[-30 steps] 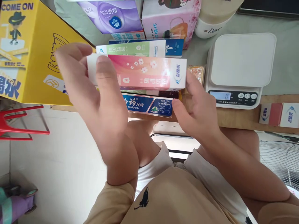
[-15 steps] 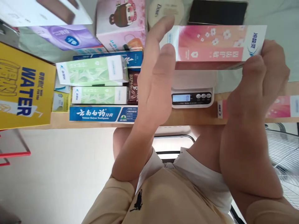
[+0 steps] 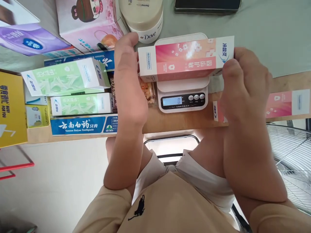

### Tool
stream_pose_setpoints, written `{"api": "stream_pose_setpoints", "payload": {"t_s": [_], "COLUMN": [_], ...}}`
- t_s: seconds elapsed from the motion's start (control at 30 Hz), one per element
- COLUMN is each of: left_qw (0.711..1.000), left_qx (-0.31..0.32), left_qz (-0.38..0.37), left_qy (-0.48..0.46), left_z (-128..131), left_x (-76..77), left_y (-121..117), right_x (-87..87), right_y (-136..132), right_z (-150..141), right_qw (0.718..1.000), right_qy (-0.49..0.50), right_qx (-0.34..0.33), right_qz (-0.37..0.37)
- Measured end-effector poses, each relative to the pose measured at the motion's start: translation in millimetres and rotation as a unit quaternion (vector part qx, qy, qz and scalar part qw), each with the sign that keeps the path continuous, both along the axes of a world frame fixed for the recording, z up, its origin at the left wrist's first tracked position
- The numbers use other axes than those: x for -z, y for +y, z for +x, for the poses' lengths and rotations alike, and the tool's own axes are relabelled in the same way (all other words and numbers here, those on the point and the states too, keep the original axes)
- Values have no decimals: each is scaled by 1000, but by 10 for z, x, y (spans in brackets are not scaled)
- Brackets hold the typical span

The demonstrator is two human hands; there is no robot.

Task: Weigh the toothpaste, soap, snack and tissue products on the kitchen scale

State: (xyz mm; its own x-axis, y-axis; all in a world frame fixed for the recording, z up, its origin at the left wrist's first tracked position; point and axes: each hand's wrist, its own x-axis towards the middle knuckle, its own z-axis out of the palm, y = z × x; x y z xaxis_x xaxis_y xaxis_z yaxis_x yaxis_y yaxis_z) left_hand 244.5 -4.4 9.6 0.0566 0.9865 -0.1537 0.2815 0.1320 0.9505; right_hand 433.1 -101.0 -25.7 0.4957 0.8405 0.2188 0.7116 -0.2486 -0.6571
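A pink toothpaste box [image 3: 186, 60] with white flowers lies lengthwise above the white kitchen scale [image 3: 183, 102], whose display shows 0. My right hand [image 3: 247, 81] grips the box's right end, thumb in front and fingers behind. Close by the box's left end is my left hand [image 3: 130, 81], its thumb off the front face and index finger stretched out; a sliver of another finger shows beside the box end, and contact is unclear. A second pink toothpaste box [image 3: 288, 103] lies on the table edge, partly hidden behind my right wrist.
Left of my left hand are green toothpaste boxes [image 3: 63, 77], a blue toothpaste box [image 3: 82, 125] and a yellow carton [image 3: 12, 113]. A Dove jar [image 3: 150, 30], a pink printed box [image 3: 85, 27] and a dark phone [image 3: 207, 5] lie farther back. A fan [image 3: 291, 155] stands at lower right.
The pink box has come left and slightly down in view, over the scale. My left hand's thumb has slipped off its front face; my right hand keeps its grip. The view has shifted too.
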Motion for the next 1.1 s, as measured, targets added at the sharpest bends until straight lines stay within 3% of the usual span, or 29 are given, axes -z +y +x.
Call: {"api": "stream_pose_setpoints", "payload": {"t_s": [0.1,0.17,0.23,0.3,0.57,0.7,0.87,1.1], "left_qw": [999,994,988,984,989,990,987,988], "left_qx": [-54,-80,-73,-54,-14,-27,-2,29], "left_qz": [-4,69,137,168,150,133,148,153], "left_qy": [-4,9,5,8,11,-28,-64,-12], "left_z": [-132,-231,-292,-299,-215,-209,-228,-262], "left_x": [-58,-49,-26,-6,-2,1,21,115], "left_y": [42,88,106,84,13,44,19,11], "right_x": [34,65,95,115,105,73,83,182], "right_y": [14,35,54,66,57,54,47,66], "right_z": [85,166,230,257,218,186,199,287], "right_qw": [991,968,954,953,955,957,957,946], "right_qy": [17,14,4,8,35,43,37,35], "right_qx": [-3,-34,-46,-49,-54,-45,-56,-81], "right_qz": [136,249,296,299,290,283,282,312]}}
